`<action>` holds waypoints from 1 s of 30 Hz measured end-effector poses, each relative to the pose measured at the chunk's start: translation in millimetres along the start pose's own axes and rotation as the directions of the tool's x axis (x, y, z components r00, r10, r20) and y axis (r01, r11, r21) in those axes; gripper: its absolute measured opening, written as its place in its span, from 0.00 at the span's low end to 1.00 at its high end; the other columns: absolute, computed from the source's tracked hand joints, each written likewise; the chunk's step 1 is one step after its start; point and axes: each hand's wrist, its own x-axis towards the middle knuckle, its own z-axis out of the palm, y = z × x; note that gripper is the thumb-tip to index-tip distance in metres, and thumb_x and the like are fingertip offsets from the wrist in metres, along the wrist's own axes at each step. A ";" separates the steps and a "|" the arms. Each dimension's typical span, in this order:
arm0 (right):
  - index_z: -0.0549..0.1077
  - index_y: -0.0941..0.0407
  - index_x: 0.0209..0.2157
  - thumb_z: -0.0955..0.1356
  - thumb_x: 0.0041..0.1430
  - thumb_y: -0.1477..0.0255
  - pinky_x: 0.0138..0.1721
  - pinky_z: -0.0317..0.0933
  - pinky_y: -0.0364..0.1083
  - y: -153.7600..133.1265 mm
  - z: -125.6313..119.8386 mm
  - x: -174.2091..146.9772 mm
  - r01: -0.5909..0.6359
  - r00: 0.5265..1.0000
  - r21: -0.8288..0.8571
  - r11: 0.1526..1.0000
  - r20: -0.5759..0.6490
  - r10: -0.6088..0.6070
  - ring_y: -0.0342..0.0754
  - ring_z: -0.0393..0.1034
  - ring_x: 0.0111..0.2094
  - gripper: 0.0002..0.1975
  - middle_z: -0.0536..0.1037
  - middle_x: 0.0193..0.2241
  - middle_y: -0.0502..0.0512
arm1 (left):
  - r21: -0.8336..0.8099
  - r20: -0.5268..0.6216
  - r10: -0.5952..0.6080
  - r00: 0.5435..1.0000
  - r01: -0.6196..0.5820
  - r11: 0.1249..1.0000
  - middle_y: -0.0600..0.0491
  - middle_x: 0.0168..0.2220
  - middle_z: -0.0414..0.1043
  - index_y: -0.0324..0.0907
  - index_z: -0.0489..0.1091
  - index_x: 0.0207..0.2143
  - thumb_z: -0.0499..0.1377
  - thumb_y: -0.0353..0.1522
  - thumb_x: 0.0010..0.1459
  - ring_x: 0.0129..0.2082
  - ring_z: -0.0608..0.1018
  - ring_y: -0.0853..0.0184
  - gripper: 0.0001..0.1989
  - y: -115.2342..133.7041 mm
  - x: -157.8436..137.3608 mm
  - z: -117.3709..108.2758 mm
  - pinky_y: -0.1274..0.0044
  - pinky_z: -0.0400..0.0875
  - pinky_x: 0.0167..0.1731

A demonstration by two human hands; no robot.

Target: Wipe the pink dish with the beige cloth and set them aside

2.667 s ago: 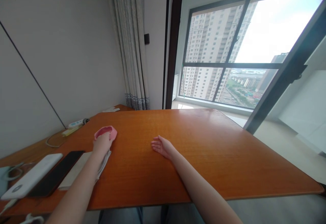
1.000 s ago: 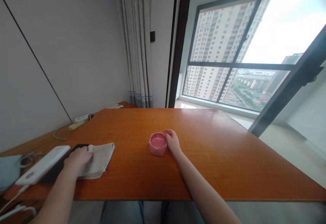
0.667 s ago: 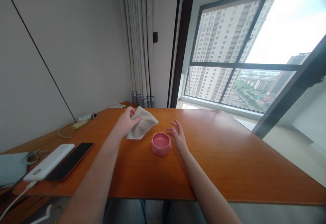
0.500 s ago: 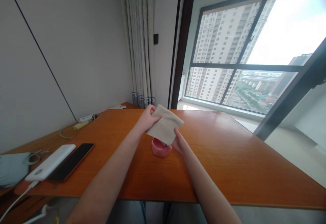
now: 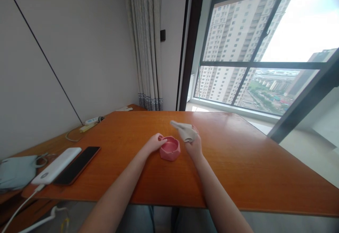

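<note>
A pink, faceted ashtray (image 5: 170, 154) with a notched rim sits on the wooden table in front of me. My left hand (image 5: 155, 143) is closed on its left side, the thumb lying over the rim. Bunched in my right hand (image 5: 195, 146) is a beige cloth (image 5: 187, 133), held just above and to the right of the ashtray. One folded end of the cloth sticks out to the left, apart from the ashtray. The palm side of my right hand is partly hidden by the cloth.
To the left lie a black phone (image 5: 78, 165) and a white power bank (image 5: 57, 165) with a cable plugged in. A pale blue pouch (image 5: 16, 173) is at the far left. A power strip (image 5: 91, 121) lies by the wall. The table's front edge (image 5: 164, 204) is close to my lap.
My left hand has let go of the cloth and moved down onto the ashtray's rim. The cloth, spread between both hands before, is now bunched in my right hand, farther right.
</note>
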 end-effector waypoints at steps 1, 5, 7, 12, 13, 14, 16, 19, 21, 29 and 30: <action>0.71 0.55 0.33 0.64 0.45 0.74 0.49 0.56 0.50 -5.4 4.0 -2.9 0.049 0.990 -0.106 0.993 0.134 -0.035 0.50 0.67 0.37 0.10 0.75 0.32 0.54 | 0.015 0.019 -0.003 1.000 0.003 1.000 0.48 0.36 0.74 0.40 0.68 0.33 0.59 0.39 0.45 0.34 0.74 0.63 0.14 -4.1 -2.0 4.5 0.75 0.66 0.35; 0.70 0.55 0.28 0.62 0.49 0.77 0.48 0.53 0.49 -22.1 22.7 -13.7 0.245 0.818 -0.358 0.901 0.575 0.006 0.47 0.67 0.33 0.06 0.75 0.27 0.52 | 0.044 0.009 -0.014 1.000 0.014 0.999 0.49 0.30 0.74 0.40 0.68 0.26 0.55 0.34 0.48 0.31 0.73 0.63 0.07 -8.2 -5.8 15.3 0.75 0.64 0.33; 0.69 0.55 0.24 0.62 0.51 0.77 0.52 0.48 0.52 -24.4 26.2 -16.4 0.287 0.764 -0.419 0.861 0.643 0.058 0.46 0.67 0.32 0.07 0.75 0.25 0.51 | 0.035 -0.005 -0.023 1.000 0.023 0.999 0.48 0.29 0.74 0.40 0.68 0.25 0.53 0.33 0.49 0.30 0.73 0.63 0.07 -6.6 -6.8 16.5 0.75 0.64 0.33; 0.70 0.53 0.29 0.63 0.53 0.75 0.50 0.53 0.52 -21.6 15.8 -17.8 0.276 0.700 -0.361 0.891 0.711 0.072 0.49 0.67 0.38 0.05 0.75 0.31 0.51 | 0.001 -0.062 -0.044 0.997 0.044 0.999 0.45 0.32 0.75 0.41 0.70 0.26 0.52 0.31 0.50 0.34 0.74 0.61 0.08 -5.2 -9.0 17.7 0.74 0.63 0.36; 0.70 0.53 0.29 0.64 0.53 0.74 0.47 0.56 0.50 -20.7 13.5 -18.7 0.282 0.676 -0.325 0.903 0.735 0.053 0.49 0.66 0.39 0.04 0.75 0.32 0.52 | -0.010 -0.069 -0.050 0.996 0.050 0.999 0.45 0.32 0.75 0.41 0.70 0.25 0.52 0.31 0.50 0.34 0.74 0.61 0.07 -5.7 -8.7 18.1 0.73 0.63 0.36; 0.70 0.53 0.30 0.65 0.52 0.74 0.44 0.57 0.48 -19.4 11.8 -20.2 0.291 0.661 -0.310 0.905 0.749 0.044 0.49 0.66 0.39 0.03 0.75 0.33 0.52 | -0.024 -0.074 -0.057 0.996 0.055 0.998 0.45 0.31 0.75 0.41 0.69 0.24 0.53 0.31 0.49 0.33 0.74 0.60 0.07 -6.3 -8.1 18.4 0.73 0.63 0.36; 0.70 0.53 0.32 0.67 0.50 0.73 0.42 0.59 0.46 -15.9 10.4 -24.2 0.315 0.663 -0.349 0.882 0.747 0.059 0.50 0.65 0.40 0.05 0.74 0.34 0.53 | -0.064 -0.073 -0.063 0.995 0.059 0.996 0.46 0.28 0.74 0.41 0.68 0.22 0.53 0.32 0.49 0.31 0.74 0.61 0.07 -7.2 -6.4 18.8 0.72 0.64 0.36; 0.70 0.54 0.36 0.66 0.50 0.75 0.41 0.58 0.47 -8.6 11.8 -28.9 0.346 0.698 -0.434 0.832 0.711 0.081 0.51 0.64 0.42 0.09 0.74 0.36 0.55 | -0.140 -0.075 -0.042 0.996 0.031 0.990 0.48 0.27 0.74 0.40 0.69 0.22 0.53 0.36 0.52 0.33 0.74 0.62 0.11 -5.2 -6.4 19.1 0.73 0.65 0.38; 0.69 0.55 0.39 0.66 0.51 0.76 0.42 0.58 0.48 -5.6 14.3 -27.7 0.342 0.737 -0.463 0.818 0.672 0.072 0.52 0.64 0.43 0.11 0.73 0.38 0.56 | -0.275 -0.103 -0.032 0.994 0.002 0.962 0.48 0.34 0.74 0.40 0.70 0.30 0.50 0.40 0.56 0.37 0.74 0.63 0.15 -0.2 -10.0 21.2 0.74 0.66 0.40; 0.70 0.56 0.38 0.64 0.51 0.77 0.45 0.57 0.54 -18.1 49.9 -13.4 0.223 0.872 -0.600 0.768 0.475 0.117 0.56 0.63 0.42 0.11 0.73 0.38 0.59 | -0.955 -0.015 -0.109 0.994 0.018 0.297 0.50 0.50 0.67 0.52 0.53 0.57 0.60 0.42 0.51 0.40 0.76 0.65 0.32 16.6 -25.3 38.9 0.76 0.72 0.34; 0.70 0.56 0.40 0.64 0.51 0.78 0.45 0.57 0.53 -17.1 54.2 -14.2 0.218 0.870 -0.582 0.784 0.480 0.114 0.55 0.63 0.43 0.12 0.73 0.38 0.59 | -0.952 -0.057 -0.147 0.987 -0.009 0.307 0.50 0.51 0.66 0.52 0.54 0.56 0.60 0.41 0.51 0.42 0.75 0.65 0.31 13.6 -23.5 37.9 0.76 0.71 0.36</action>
